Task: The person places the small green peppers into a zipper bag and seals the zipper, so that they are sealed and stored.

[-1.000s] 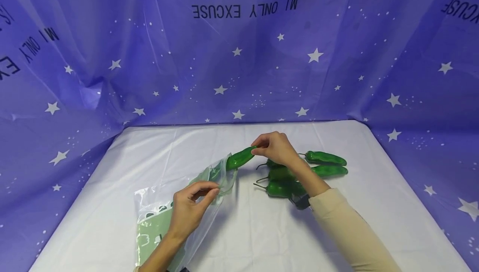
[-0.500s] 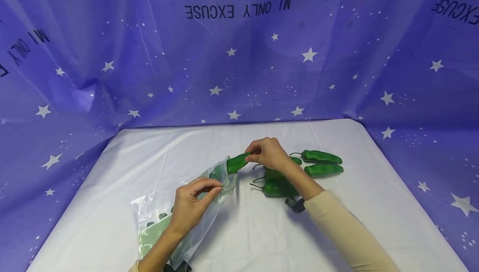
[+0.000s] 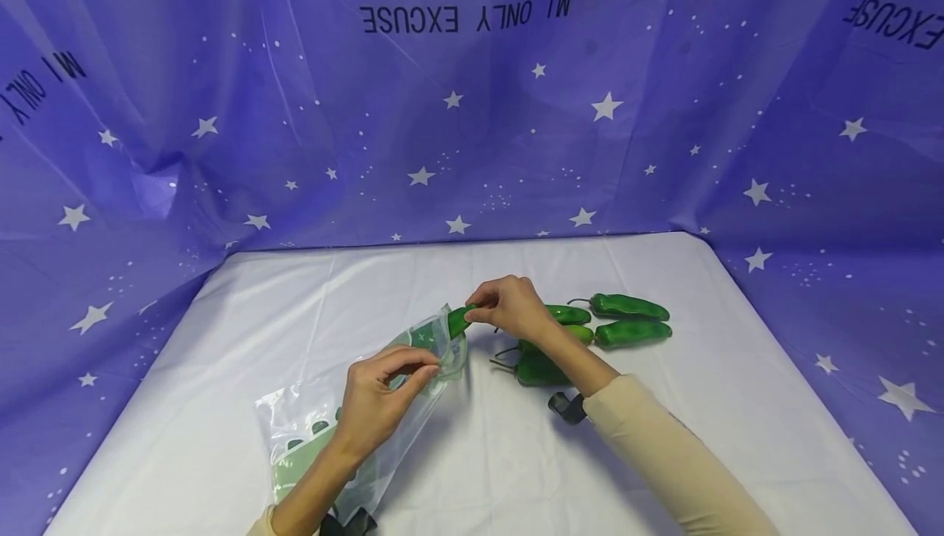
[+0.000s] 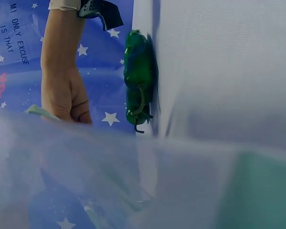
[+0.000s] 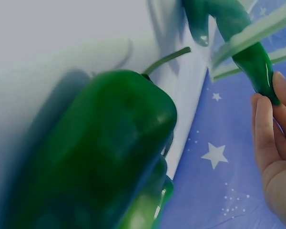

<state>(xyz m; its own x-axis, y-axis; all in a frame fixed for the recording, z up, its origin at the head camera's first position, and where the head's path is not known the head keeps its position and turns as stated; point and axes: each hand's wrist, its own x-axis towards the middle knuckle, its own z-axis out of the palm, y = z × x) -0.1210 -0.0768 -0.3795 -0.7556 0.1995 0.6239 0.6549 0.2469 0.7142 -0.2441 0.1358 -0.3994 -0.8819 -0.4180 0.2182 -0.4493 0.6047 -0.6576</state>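
Note:
My right hand pinches the tip of a green pepper whose other end is inside a clear zip bag with a green printed panel. In the right wrist view the pepper passes between the bag's two pale green mouth strips. My left hand pinches the near edge of the bag's mouth between thumb and fingers. Beneath and beyond my right forearm lie several loose green peppers with stems. A blurred sheet of the bag fills the lower half of the left wrist view.
A white cloth covers the table. Purple sheeting with white stars hangs behind it and along both sides. A black strap-on camera mount juts from the right wrist, and another dark mount shows under the left wrist.
My right hand has moved left and slightly down, pushing the pepper deeper into the bag, so less of it sticks out. My left hand keeps its pinch on the bag's edge.

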